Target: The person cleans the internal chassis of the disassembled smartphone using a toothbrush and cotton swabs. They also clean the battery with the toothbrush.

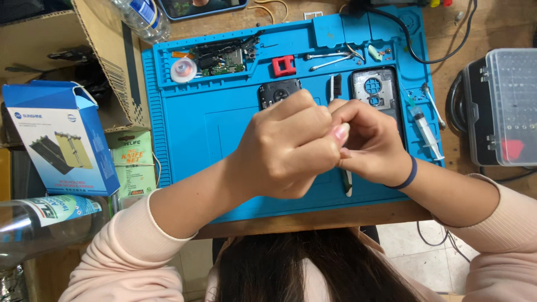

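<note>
**Hands joined over the blue mat**

At your left, a blue-and-white carton (59,137) stands tilted on the worktop (313,215), its flap up and a picture of a yellow and black holder on its face. Just beside it lies a flat pale-green packet (131,162) with a printed label. Behind both sits an open brown cardboard box (98,53), corrugated at the edge. A clear plastic bottle (47,221) with a teal-and-white label lies at lower left; a second bottle (142,17) pokes in at the top.

The mat (196,134) is soft-looking blue silicone, ribbed down its left edge, with shallow moulded trays along the top. In those trays: a green circuit board (224,59), a small round roll (183,70), a red square block (284,66) and metal tweezers (330,59). On the flat part lie a dark phone part (277,89), a grey metal phone frame (375,89) and a clear syringe (425,131).

Your left hand (288,148) and right hand (372,145) meet above the mat's middle — fingers curled together, tips touching. Whatever they pinch is hidden; you cannot tell what it is. A slim pale tool (348,183) shows below them, resting on the mat.

At far right, a black case with a clear studded lid (503,106) sits on the wood.
</note>
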